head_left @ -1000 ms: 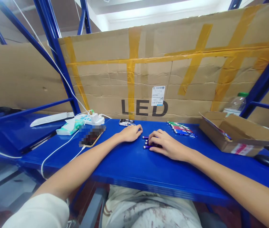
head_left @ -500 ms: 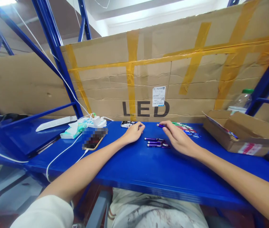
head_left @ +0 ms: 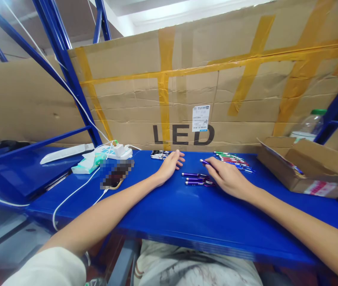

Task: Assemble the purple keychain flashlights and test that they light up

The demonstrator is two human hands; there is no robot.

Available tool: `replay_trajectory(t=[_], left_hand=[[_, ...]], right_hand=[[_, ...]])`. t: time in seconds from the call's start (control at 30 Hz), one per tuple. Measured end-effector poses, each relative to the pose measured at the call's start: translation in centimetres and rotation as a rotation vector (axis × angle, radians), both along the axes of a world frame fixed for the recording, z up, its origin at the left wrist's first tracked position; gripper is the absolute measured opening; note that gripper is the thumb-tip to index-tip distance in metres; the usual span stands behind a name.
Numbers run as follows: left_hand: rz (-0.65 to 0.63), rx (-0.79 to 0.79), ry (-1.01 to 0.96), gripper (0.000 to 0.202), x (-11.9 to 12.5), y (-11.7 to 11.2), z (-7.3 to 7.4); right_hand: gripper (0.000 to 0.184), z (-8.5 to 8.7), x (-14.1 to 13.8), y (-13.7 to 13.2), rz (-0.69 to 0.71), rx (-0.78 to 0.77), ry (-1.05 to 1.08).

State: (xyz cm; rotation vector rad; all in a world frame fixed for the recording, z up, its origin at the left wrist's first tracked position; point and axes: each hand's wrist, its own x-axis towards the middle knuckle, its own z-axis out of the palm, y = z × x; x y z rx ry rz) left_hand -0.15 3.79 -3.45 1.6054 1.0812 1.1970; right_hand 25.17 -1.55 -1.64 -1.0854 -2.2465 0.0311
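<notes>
A purple pen (head_left: 203, 162) sticks out from the fingertips of my right hand (head_left: 226, 176), which is closed on it above the table. Just below lie several purple pens (head_left: 195, 182), side by side, their right ends near my right wrist. My left hand (head_left: 170, 167) rests on its edge on the table, fingers apart and nothing in it. Right behind it is a small group of black and white pens (head_left: 158, 155), partly covered by the hand. Beyond my right hand, green, red and blue pens (head_left: 231, 159) lie in a row, partly hidden by it.
An open cardboard box (head_left: 294, 174) stands at the right, a green-capped bottle (head_left: 310, 125) behind it. At the left are a phone (head_left: 117, 176) on a cable, a tissue pack (head_left: 85, 165) and a power strip (head_left: 115, 151). A large cardboard sheet (head_left: 133, 103) walls off the back.
My left hand's fingers have opened from a curled pose. My right hand has drawn slightly nearer to me with the purple pen. The view has shifted a little.
</notes>
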Motion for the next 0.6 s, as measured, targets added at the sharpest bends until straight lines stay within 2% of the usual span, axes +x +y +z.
replay_trajectory(t=[0.2, 0.43, 0.6], left_hand=[[-0.01, -0.104, -0.207, 0.07, 0.1, -0.5, -0.1], [0.008, -0.158, -0.215, 0.072, 0.4, -1.1, 0.2], [-0.01, -0.191, -0.221, 0.072, 0.3, -0.9, 0.1]], right_hand=[[0.026, -0.4, 0.2, -0.5, 0.127, -0.004, -0.15], [0.028, -1.2, 0.6, 0.0, 0.158, -0.05, -0.125], [0.026, -1.0, 0.5, 0.0, 0.173, -0.107, -0.085]])
